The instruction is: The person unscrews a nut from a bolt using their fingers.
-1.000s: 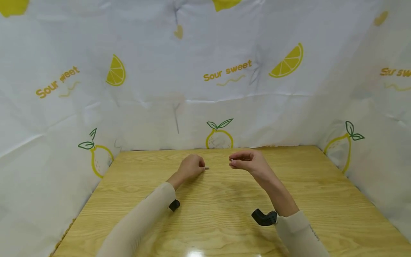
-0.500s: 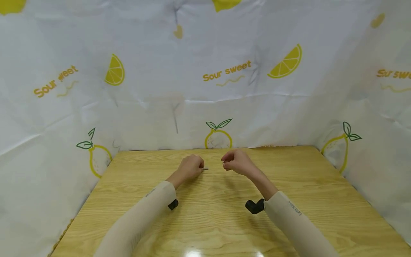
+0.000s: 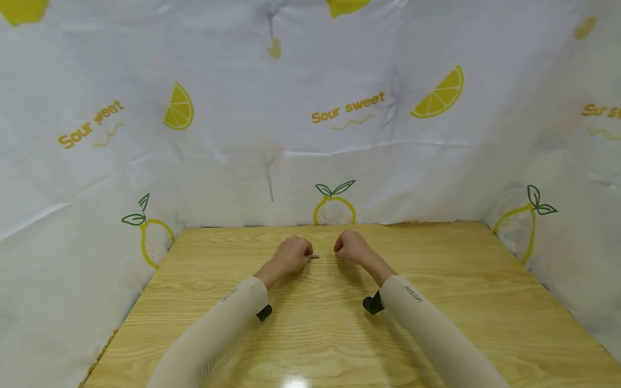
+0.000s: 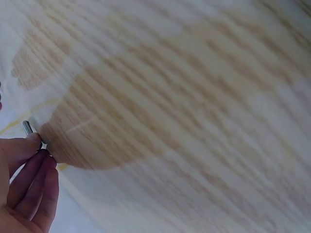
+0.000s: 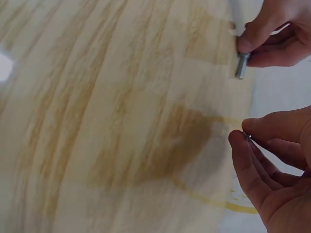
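Observation:
In the head view my left hand (image 3: 291,255) is over the far middle of the table. Thumb and fingertips pinch a small silver metal rod (image 3: 314,256), whose free end points right. That rod (image 4: 27,128) also shows in the left wrist view, its lower part covered by the fingers. My right hand (image 3: 354,249) is a short gap to the right. Its thumb and index finger pinch a tiny shiny metal piece (image 5: 248,137), mostly hidden, so its kind is unclear. The rod (image 5: 241,65) and that piece are apart in the right wrist view.
Under both hands is a wood-grain table (image 3: 320,323). A white cloth (image 3: 233,183) printed with lemons hangs behind it and along both sides. Black wrist cameras are on the left (image 3: 264,312) and right (image 3: 373,303) wrists.
My right hand has moved left and slightly down, toward the rod, and has turned so the tiny piece no longer shows in the head view. The left hand has stayed nearly still.

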`<state>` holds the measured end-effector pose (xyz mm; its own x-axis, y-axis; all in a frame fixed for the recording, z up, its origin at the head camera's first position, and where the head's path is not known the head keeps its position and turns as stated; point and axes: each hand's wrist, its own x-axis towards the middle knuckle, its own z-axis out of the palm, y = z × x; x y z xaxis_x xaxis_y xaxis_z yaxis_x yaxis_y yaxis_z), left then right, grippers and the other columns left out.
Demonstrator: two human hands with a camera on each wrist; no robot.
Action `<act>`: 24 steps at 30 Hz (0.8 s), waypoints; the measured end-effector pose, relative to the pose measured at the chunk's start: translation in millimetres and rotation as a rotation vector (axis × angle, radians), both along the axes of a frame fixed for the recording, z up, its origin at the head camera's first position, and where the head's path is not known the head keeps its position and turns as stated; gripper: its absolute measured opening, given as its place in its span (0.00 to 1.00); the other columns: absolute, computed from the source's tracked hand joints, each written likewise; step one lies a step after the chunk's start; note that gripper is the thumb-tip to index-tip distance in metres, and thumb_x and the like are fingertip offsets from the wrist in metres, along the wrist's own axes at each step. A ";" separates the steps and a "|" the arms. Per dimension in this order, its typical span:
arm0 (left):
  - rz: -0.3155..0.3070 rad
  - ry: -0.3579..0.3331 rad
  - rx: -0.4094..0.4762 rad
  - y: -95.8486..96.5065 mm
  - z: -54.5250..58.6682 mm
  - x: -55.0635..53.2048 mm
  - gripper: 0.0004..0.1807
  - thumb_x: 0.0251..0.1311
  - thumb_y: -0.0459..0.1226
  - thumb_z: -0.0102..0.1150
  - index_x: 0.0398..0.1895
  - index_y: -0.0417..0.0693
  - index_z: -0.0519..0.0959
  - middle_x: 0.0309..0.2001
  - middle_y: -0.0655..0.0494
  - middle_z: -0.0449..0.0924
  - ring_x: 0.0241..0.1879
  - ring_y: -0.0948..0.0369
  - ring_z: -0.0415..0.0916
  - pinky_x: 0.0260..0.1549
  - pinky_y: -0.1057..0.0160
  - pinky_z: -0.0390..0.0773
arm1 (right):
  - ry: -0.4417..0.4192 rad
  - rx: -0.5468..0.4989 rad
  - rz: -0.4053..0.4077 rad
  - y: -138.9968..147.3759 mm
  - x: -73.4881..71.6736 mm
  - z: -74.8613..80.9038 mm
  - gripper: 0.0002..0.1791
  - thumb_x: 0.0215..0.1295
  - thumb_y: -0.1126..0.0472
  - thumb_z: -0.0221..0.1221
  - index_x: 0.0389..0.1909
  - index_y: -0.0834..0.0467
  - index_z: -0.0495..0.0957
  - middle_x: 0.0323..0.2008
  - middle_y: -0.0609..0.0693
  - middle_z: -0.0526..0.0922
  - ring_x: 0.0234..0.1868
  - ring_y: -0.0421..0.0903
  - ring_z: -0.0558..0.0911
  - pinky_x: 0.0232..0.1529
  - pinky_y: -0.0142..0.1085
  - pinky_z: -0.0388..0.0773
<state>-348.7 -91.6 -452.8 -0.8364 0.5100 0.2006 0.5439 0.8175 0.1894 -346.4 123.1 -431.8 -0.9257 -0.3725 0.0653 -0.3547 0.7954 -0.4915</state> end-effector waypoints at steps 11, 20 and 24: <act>0.015 -0.042 0.037 9.7 -5.4 3.5 0.04 0.64 0.34 0.68 0.36 0.48 0.91 0.36 0.56 0.90 0.33 0.60 0.83 0.34 0.63 0.84 | -0.026 0.039 -0.060 8.3 -1.1 -18.5 0.06 0.61 0.67 0.69 0.38 0.63 0.90 0.39 0.56 0.90 0.44 0.56 0.87 0.49 0.48 0.87; 0.002 -0.074 0.033 6.6 -6.1 4.6 0.11 0.63 0.38 0.71 0.47 0.47 0.89 0.39 0.55 0.89 0.40 0.58 0.84 0.41 0.59 0.86 | -0.056 0.099 0.036 39.7 -4.1 -9.2 0.14 0.70 0.61 0.63 0.49 0.67 0.85 0.46 0.61 0.88 0.47 0.57 0.87 0.49 0.50 0.87; 0.012 -0.127 0.067 -6.4 -4.5 5.2 0.20 0.64 0.46 0.70 0.54 0.46 0.86 0.45 0.52 0.89 0.45 0.56 0.85 0.45 0.55 0.86 | -0.019 0.128 0.038 70.2 -2.2 4.4 0.16 0.73 0.62 0.59 0.52 0.70 0.82 0.47 0.64 0.86 0.46 0.58 0.86 0.47 0.51 0.87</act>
